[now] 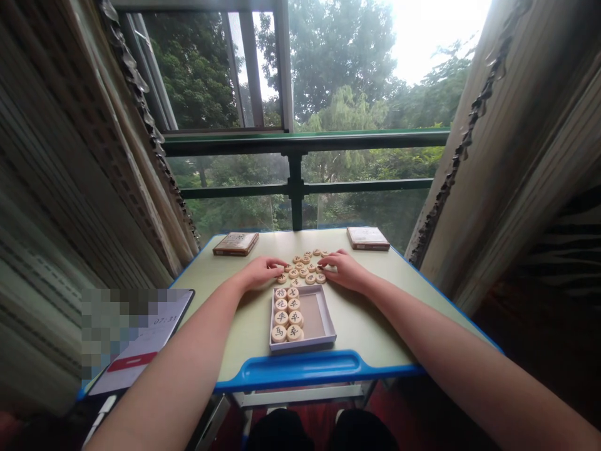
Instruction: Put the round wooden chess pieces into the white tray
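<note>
Box [312, 316], open, with two columns of round wooden pieces [284, 317] along its left side; loose pieces [303, 272] lie beyond its far edge. Your left hand [261, 271], half-curled, reaches them beyond the box's far left corner; your right hand [346, 271], likewise half-curled, beyond its far right. Whether either grips one cannot be told.

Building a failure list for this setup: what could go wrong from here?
1. The loose xiangqi pieces lie crowded between the left hand and right hand; fingers could nudge neighbouring ones out of place.
2. The shallow open box has pieces on its left side only; a bump might slide them into the bare right side.
3. The left forearm appears close to the tablet-like device; an arm movement could knock it.
</note>
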`<state>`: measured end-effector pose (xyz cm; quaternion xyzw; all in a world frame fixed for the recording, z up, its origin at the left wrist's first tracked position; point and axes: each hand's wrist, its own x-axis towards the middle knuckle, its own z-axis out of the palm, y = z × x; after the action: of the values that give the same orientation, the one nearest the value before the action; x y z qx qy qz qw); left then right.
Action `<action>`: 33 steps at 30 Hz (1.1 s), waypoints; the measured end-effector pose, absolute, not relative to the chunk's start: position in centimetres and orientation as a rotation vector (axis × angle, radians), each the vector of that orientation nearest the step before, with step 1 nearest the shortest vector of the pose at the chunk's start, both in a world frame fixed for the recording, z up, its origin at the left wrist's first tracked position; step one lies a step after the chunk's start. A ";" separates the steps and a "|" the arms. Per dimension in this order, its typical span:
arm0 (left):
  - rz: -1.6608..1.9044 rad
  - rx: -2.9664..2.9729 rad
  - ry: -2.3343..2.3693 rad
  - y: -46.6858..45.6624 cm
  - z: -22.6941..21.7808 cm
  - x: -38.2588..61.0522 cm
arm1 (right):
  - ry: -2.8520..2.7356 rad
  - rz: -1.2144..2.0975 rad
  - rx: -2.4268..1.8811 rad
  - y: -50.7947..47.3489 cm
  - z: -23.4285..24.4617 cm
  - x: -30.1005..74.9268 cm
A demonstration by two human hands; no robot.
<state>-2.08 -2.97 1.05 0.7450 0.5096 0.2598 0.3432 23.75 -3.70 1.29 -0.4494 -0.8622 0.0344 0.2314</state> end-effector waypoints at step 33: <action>0.626 1.823 1.265 -3.4 1.3 -1.8 | -2.287 0.147 -1.337 -3.3 1.3 23.8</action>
<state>-1.82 -3.41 1.27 0.7227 0.5013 0.2482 0.4060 23.81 -3.30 1.29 -0.4889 -0.8364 0.0536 0.2419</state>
